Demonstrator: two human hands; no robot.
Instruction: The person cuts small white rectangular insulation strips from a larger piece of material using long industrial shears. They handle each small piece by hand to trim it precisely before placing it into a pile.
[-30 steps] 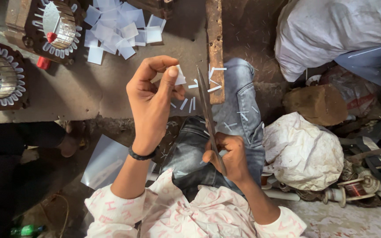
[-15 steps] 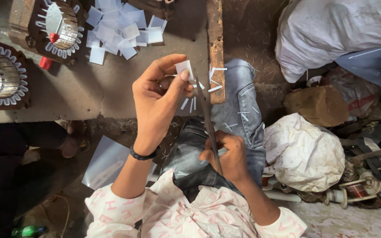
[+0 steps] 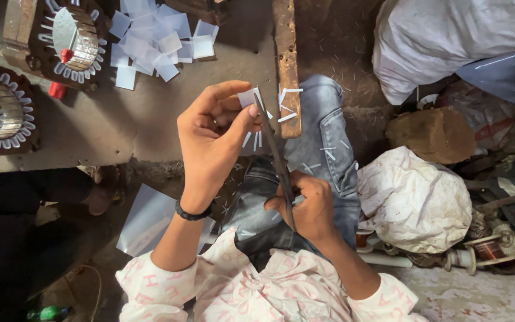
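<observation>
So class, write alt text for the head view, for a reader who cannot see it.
Seen from above, a seated person's left hand pinches a small white paper piece against long scissors held by the right hand. Cut white squares lie on the grey board ahead.

**Camera set-up: single head view**

One camera, worn on the person's head, facing steeply down over the lap. Near range: the grey workbench (image 3: 120, 125) fills the upper left of the picture, the knee in jeans (image 3: 323, 131) lies just right of it. No second view shares the scene.
</observation>
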